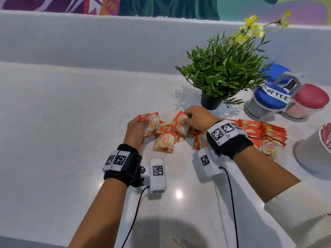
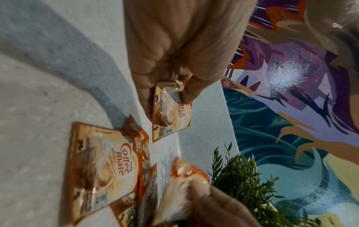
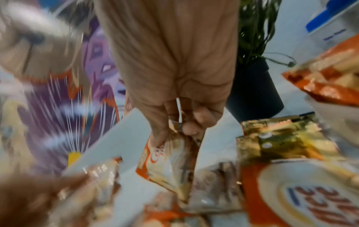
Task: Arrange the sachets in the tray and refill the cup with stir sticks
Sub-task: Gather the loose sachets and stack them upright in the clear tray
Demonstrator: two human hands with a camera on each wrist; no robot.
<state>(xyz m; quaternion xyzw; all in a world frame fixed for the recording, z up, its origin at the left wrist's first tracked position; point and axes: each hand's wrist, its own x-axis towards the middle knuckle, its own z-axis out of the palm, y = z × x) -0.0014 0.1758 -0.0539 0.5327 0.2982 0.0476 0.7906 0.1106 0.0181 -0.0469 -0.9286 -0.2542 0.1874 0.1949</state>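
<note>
Orange-and-cream foil creamer sachets (image 1: pixel 163 141) with red lettering lie on the white speckled stone counter (image 1: pixel 71 122). Beside them, right of the green leafy plant in a black pot (image 1: pixel 211 102), stand clear round jars with two blue lids (image 1: pixel 268 99) and one red lid (image 1: pixel 310 98). Behind the plant runs a painted wall mural (image 1: pixel 161 6) in purple, teal and orange.

place: likely café coffee counter | cues: COFFEE-labelled canisters (image 1: pixel 268 102), creamer sachets (image 1: pixel 265 135), mural (image 1: pixel 161 6)

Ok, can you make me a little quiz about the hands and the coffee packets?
1. True or false: the left hand holds a sachet.
2. What is the right hand doing? A) resting flat B) pinching a sachet C) holding the white cup
3. Fill in: the blue-lidded jar has a label that reads ____.

Key: 1 true; 2 B; 3 COFFEE
</note>
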